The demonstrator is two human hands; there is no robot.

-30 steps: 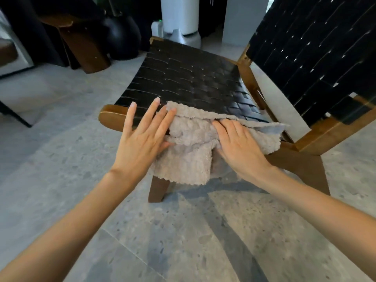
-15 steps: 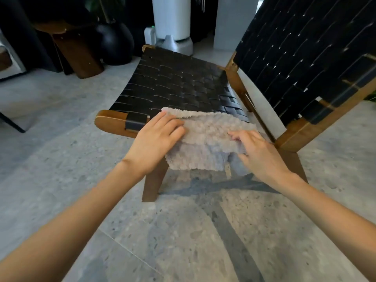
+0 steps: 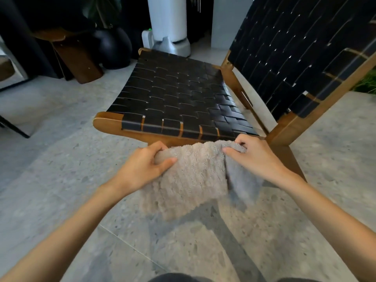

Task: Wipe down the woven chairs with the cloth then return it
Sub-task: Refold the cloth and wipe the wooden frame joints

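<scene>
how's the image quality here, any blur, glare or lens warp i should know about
Head view: wide-angle warp bows the chair backrest near the edges; the hanging corner of the cloth under the right hand is motion-blurred, while the left hand is sharp; soft glare sits on the woven seat straps nearest the backrest; dark shadow bands cross the floor.

A home living space: woven lounge chair [image 3: 179,98], terrazzo floor [image 3: 61,163], potted plant [image 3: 109,15].
</scene>
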